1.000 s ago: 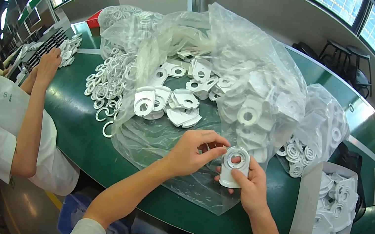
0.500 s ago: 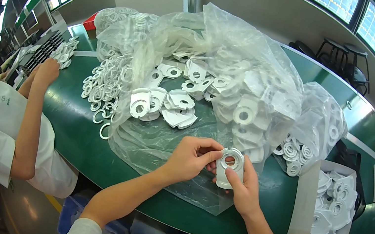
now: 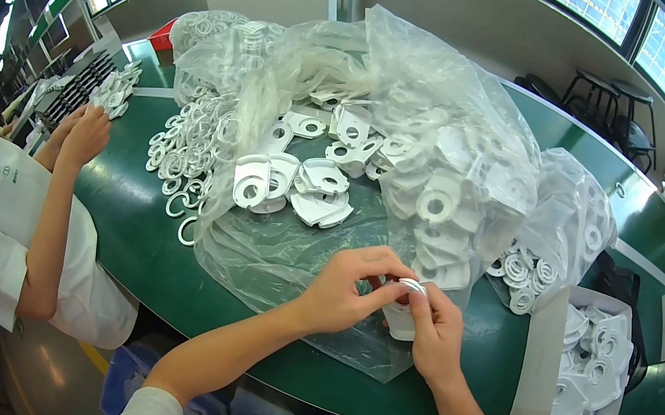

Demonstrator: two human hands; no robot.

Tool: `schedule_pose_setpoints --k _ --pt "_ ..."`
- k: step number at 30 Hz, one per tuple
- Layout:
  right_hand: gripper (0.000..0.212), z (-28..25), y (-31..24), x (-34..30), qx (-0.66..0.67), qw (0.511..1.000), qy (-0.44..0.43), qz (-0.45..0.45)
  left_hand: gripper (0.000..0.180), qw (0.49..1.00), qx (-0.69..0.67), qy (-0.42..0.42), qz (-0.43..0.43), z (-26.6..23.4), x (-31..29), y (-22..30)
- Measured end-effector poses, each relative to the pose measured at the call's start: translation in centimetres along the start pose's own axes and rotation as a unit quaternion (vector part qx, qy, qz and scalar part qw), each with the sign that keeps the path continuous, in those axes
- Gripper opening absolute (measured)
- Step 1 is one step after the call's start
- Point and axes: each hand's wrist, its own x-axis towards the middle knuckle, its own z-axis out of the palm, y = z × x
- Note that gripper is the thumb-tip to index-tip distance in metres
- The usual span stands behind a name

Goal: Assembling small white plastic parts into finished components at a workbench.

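Note:
Between my two hands is a white plastic plate with a ring-shaped opening (image 3: 401,321), tilted and partly covered by fingers. My left hand (image 3: 358,288) pinches its upper edge. My right hand (image 3: 437,328) grips it from the right, with the thumb pressed on top near the ring. Beyond them, on a clear plastic bag (image 3: 288,257), lie several loose white plates of the same kind (image 3: 321,194). More plates (image 3: 439,209) show through the bag, farther back and to the right.
White rings (image 3: 182,150) are heaped at the left. A second bag with round white parts (image 3: 527,273) sits at the right. Nearer, a white box (image 3: 537,368) holds white plates. At the green table's (image 3: 118,214) left, a co-worker (image 3: 34,235) handles white parts. Stools (image 3: 626,108) stand behind.
The held plate has tipped, so its round opening no longer faces up. My left fingers have moved over its top and my right thumb has shifted up. The co-worker's hands moved slightly.

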Motion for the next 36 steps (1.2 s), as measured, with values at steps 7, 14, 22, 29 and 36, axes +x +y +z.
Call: schedule_pose_setpoints --k 7,14,22,29,36 --pt "0.032 0.8 -1.5 -0.4 -0.027 0.999 0.029 -0.015 0.010 0.992 -0.110 0.013 -0.055 0.5 -0.6 0.4" --pt "0.035 0.7 -0.6 -0.2 0.096 0.992 0.029 0.082 0.012 0.987 -0.124 0.051 -0.092 1.6 -0.5 -1.1" --pt "0.031 0.3 -0.9 -0.1 0.093 0.994 0.003 0.065 0.017 0.998 -0.018 0.003 -0.056 0.4 -0.4 -0.4" --pt "0.017 -0.8 -0.5 -0.1 -0.211 0.976 -0.020 -0.059 0.012 0.998 -0.011 -0.008 -0.067 0.2 -0.1 -0.4" --pt "0.020 0.1 0.1 0.0 -0.074 0.997 -0.031 0.008 0.019 0.990 -0.070 0.028 -0.122 0.4 -0.4 -1.4"
